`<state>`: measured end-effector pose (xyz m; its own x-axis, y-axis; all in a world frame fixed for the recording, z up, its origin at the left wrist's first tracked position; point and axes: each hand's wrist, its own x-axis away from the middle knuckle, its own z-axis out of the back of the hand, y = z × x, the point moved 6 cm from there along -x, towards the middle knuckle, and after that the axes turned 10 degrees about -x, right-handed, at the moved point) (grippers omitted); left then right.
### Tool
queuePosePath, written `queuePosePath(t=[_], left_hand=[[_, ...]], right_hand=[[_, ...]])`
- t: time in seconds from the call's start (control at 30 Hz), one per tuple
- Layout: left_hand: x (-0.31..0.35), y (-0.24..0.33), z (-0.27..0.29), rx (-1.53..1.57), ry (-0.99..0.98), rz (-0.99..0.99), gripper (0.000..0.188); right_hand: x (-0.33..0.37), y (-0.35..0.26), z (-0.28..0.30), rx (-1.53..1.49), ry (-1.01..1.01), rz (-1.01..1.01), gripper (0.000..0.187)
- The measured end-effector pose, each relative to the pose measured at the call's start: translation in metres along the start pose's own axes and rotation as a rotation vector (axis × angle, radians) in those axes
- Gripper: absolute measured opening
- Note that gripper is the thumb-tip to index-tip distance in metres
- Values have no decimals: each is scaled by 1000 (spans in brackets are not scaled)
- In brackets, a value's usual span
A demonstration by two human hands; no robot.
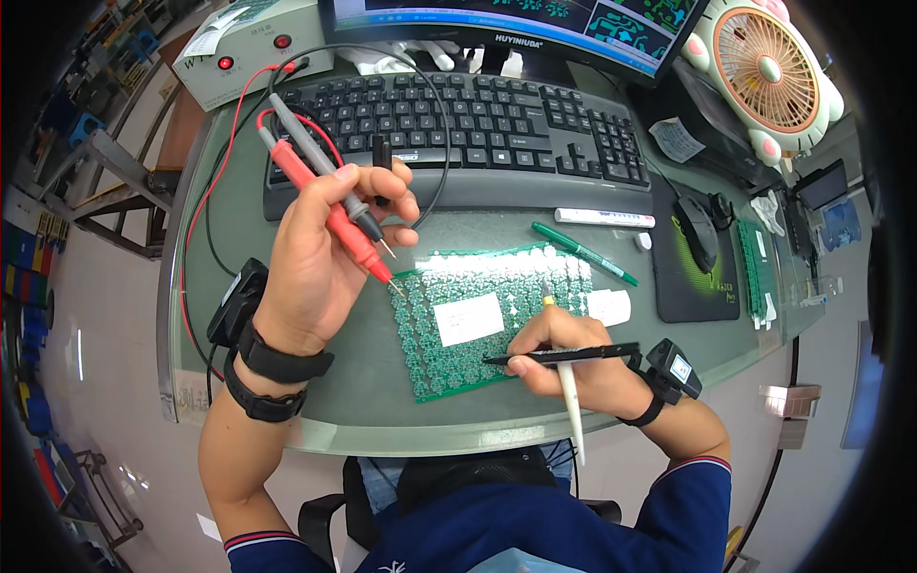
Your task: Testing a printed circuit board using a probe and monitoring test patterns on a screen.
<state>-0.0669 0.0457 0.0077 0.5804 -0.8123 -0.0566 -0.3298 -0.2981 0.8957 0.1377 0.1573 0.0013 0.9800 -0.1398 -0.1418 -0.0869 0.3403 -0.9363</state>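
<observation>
A green circuit board panel (420, 358) lies on the desk with a white paper label (468, 320) on it. Closed around a red test probe (355, 244) and a grey test probe (310, 143), my left hand (310, 253) is over the panel's far left corner. Both metal tips point down toward that corner; contact is unclear. A black pen cap (382, 156) also sits between its fingers. My right hand (583, 368) grips a black pen (597, 352), its tip at the panel's near part. A slim white-handled tool (572, 415) is held in the same hand.
Behind the panel is a black keyboard (478, 129) below a monitor (497, 33). A green pen (585, 254) and a white marker (604, 218) lie beside the panel. Probe wires run to a cream box (250, 53). A mouse (697, 234) and a fan (769, 72) are at right.
</observation>
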Motion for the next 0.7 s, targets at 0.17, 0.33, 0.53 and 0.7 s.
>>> queuePosePath(t=[0.17,0.33,0.53,0.7], left_hand=[[-2,-1,-1,112,-114,-24,39],[0,2,-4,162,-114,-18,42],[0,5,-6,314,-174,-39,43],[1,8,-11,427,-253,-59,41]], right_hand=[[0,2,2,36,33,24,18],[-1,-1,0,24,38,102,17],[1,-2,1,-27,48,96,16],[3,-5,4,28,-19,66,15]])
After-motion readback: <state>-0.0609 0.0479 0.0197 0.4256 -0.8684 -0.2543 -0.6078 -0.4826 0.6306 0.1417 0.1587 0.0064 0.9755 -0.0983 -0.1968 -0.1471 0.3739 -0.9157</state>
